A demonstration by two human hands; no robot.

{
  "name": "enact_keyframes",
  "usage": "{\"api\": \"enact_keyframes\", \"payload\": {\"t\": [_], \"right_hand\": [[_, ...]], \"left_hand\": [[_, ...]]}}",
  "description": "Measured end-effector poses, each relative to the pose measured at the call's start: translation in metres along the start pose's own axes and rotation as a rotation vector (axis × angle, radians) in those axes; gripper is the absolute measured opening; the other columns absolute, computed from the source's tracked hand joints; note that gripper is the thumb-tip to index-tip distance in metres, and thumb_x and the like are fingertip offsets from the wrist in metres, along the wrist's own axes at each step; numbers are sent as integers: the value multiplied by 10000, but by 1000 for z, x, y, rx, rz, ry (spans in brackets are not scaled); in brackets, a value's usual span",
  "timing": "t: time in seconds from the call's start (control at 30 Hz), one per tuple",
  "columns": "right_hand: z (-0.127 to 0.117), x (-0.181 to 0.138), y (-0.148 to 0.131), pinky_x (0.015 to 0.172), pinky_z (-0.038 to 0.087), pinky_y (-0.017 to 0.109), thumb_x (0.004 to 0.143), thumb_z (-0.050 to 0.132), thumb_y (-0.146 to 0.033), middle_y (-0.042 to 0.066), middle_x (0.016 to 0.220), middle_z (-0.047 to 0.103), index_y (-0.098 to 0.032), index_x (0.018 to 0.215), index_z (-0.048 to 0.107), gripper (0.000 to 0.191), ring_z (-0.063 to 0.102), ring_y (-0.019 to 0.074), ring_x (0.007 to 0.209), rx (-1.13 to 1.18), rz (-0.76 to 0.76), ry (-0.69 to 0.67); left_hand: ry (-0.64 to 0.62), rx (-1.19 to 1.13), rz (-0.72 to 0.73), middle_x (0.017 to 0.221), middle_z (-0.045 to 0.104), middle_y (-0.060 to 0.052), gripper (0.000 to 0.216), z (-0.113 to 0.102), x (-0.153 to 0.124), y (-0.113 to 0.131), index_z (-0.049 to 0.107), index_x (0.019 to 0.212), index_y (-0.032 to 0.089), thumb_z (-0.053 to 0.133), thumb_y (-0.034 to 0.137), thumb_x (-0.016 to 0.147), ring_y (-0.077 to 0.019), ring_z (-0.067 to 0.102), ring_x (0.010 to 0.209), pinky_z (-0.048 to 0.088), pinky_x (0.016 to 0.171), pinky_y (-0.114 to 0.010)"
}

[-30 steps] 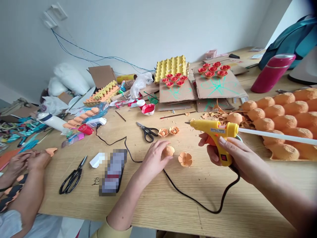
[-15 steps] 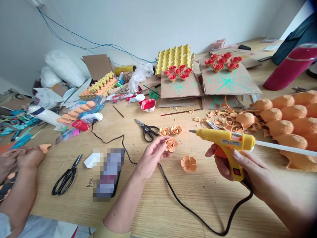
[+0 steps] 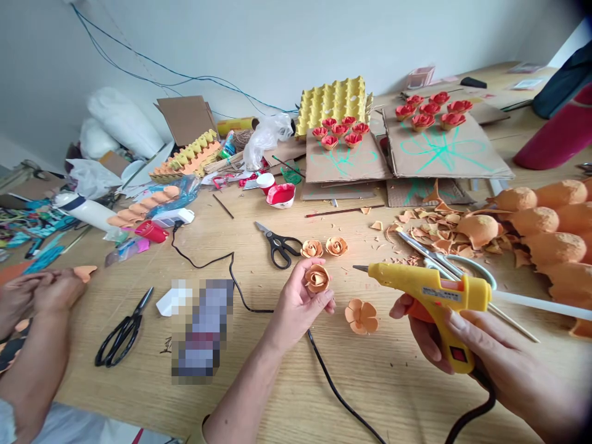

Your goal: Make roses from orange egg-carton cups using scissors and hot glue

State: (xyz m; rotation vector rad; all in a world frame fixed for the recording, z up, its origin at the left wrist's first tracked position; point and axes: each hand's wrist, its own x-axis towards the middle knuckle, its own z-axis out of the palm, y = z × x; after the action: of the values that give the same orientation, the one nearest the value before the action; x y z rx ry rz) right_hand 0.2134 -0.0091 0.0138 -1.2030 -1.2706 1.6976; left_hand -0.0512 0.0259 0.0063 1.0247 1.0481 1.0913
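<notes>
Above the wooden table (image 3: 398, 401), the left hand (image 3: 300, 303) pinches an orange pulp rose (image 3: 317, 278) between thumb and fingers. The right hand (image 3: 493, 345) grips a yellow hot-glue gun (image 3: 416, 280), its nozzle (image 3: 362, 268) near the rose but apart. An orange petalled cup (image 3: 361, 316) lies between the hands.

The person's left forearm (image 3: 247, 388) slants up from below; the left hand (image 3: 296, 302) is curled in a hold, fingertips and thumb bent inward; the right hand (image 3: 462, 342), well apart, grips with thumb forward; the right forearm (image 3: 541, 391) enters from the lower right.
</notes>
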Motion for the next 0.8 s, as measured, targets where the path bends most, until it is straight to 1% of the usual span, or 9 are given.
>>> {"api": "enact_keyframes", "payload": {"t": [0.07,0.17,0.23,0.33,0.4,0.47,0.6,0.7,0.8], "right_hand": [[-2,0,5,532,387,368,934,465,-631,50,670,572,-267,1056,700,450,487,222,555,-25,11,-47],[-4,-2,13,558,441,381,956,439,-604,51,684,583,-282,1122,682,436,516,235,572,-62,-6,-61],[-5,-3,18,564,466,374,975,396,-596,41,671,577,-277,1131,680,455,515,229,568,-110,-48,-67],[-10,-5,25,597,514,362,997,338,-588,45,691,600,-260,1115,697,500,535,223,602,-216,-85,-119],[-16,-5,29,631,554,369,988,380,-588,67,749,649,-255,1157,692,487,578,235,646,-270,-78,-204],[-21,-6,32,655,584,386,971,426,-594,98,844,690,-256,1188,689,481,622,263,713,-272,-69,-221],[-14,-12,35,725,614,419,945,471,-611,129,1001,712,-256,1192,700,489,660,280,785,-204,-78,-130],[2,-20,33,716,618,395,955,457,-607,119,985,709,-256,1186,695,484,651,255,754,-160,-46,59],[11,-25,30,680,625,374,935,502,-603,134,1001,716,-235,1134,712,469,665,259,753,-165,-32,115]], "left_hand": [[-12,-13,7,1065,621,-48,420,-2,-1,-1,594,1202,217,773,295,829,-124,621,729,534,672,-258],[-17,-61,21,1013,608,-44,457,-8,-2,-1,646,1238,188,787,330,827,-129,580,822,517,733,-229],[-30,-124,26,977,594,-26,505,-11,-2,0,651,1276,203,805,346,816,-113,561,814,506,755,-214],[-89,-262,-23,1027,620,-29,501,-12,-2,0,667,1265,237,823,357,804,-101,600,821,511,763,-203],[-134,-340,-72,1057,644,-44,452,-13,-2,-1,695,1214,225,828,358,802,-113,642,846,525,759,-201],[-170,-393,-104,1057,655,-55,432,-12,-1,-3,708,1186,206,828,363,802,-131,672,853,548,739,-209],[-223,-455,-123,1052,679,-62,491,-10,-1,-7,676,1230,216,831,382,795,-142,698,826,560,685,-207],[-236,-465,-132,1056,693,-73,474,-7,-1,-8,686,1204,197,831,389,796,-128,698,818,530,671,-173],[-240,-461,-135,1053,699,-80,438,-5,-1,-8,707,1157,177,832,389,796,-122,697,810,516,672,-169]]}}
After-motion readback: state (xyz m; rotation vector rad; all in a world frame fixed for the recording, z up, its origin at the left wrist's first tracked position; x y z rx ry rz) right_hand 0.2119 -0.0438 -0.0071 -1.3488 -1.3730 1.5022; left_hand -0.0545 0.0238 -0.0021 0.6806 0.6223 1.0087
